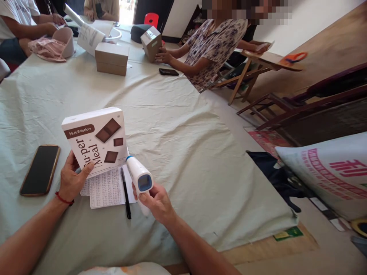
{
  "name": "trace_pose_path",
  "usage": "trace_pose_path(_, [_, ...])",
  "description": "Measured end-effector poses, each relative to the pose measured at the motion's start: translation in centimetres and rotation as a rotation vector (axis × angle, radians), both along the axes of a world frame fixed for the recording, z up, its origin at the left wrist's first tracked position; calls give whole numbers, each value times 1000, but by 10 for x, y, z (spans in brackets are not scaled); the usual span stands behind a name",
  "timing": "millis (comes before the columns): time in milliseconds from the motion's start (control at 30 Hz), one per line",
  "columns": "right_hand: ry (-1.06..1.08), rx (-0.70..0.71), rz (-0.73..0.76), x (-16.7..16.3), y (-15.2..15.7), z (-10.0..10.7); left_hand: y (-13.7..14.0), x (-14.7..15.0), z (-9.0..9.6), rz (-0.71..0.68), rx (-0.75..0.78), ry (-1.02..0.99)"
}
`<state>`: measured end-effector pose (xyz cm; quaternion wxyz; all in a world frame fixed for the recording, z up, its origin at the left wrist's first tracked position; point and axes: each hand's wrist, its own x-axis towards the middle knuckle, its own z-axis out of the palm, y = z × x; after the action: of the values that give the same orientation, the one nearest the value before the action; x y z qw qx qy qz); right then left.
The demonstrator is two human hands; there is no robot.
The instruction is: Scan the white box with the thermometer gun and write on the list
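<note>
My left hand (71, 177), with a red cord at its wrist, grips the lower left corner of a white and brown NutriMotion box (96, 143), thumb on the front. The box is tilted and shows chocolate pieces. Wrapped in my right hand (159, 202) is a white infrared thermometer (137, 172) with a blue-rimmed screen facing me. Its blue tip points toward the box's lower right edge; whether they touch I cannot tell. Beneath both hands lie handwritten paper sheets (106, 191) with a black pen (126, 194) on top.
A smartphone (40, 170) lies left of my left hand. Farther back on the cloth-covered table (177, 152) stand a brown cardboard box (111, 59), a pink cloth (48, 49) and a second phone (168, 71). A person across holds another box (151, 44). A printed sack (329, 172) stands at right.
</note>
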<state>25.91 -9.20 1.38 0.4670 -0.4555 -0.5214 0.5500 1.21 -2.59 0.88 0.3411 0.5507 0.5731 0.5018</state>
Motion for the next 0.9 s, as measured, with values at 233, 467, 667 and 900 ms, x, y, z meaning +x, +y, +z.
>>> trace_pose_path(233, [241,-234,107,-21,1,-6,-2,3,7,-84,-19,96])
trace_pose_path(467, [159,-157,131,-25,11,-7,-3,2,8,-94,18,140])
trace_pose_path(667, [181,-211,145,-24,11,-11,-2,-2,0,-98,3,144])
trace_pose_path(900, [193,-190,138,-26,10,-9,-3,-1,3,-96,30,172])
